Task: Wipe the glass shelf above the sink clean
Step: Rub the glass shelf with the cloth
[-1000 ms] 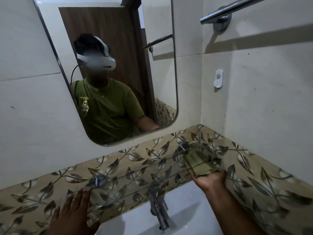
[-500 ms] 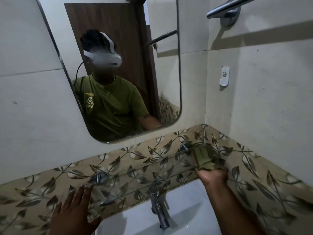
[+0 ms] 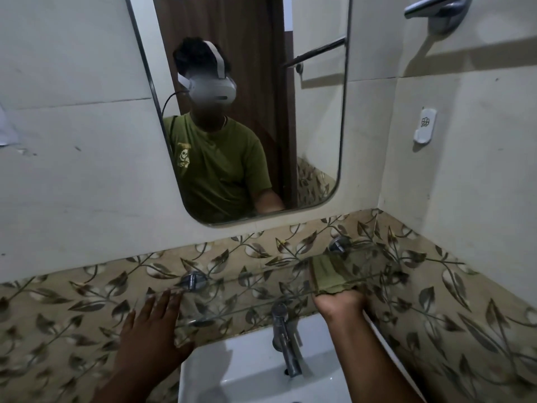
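The clear glass shelf (image 3: 250,289) runs along the leaf-patterned wall tiles above the sink, held by two chrome brackets. A green cloth (image 3: 334,273) lies flat against the shelf's right part, seen through the glass. My right hand (image 3: 338,305) reaches up from below the shelf's front edge and presses the cloth; its fingers are hidden behind the cloth and glass. My left hand (image 3: 151,330) rests flat with fingers spread on the left end of the shelf, holding nothing.
A chrome tap (image 3: 284,338) stands over the white sink (image 3: 244,370), between my forearms. A mirror (image 3: 241,112) hangs above the shelf. The right side wall carries a white hook (image 3: 424,126) and a chrome towel bar (image 3: 436,7).
The right hand and cloth have slid leftward along the shelf, away from the corner. The left hand has stayed on the shelf's left end. The view has shifted right.
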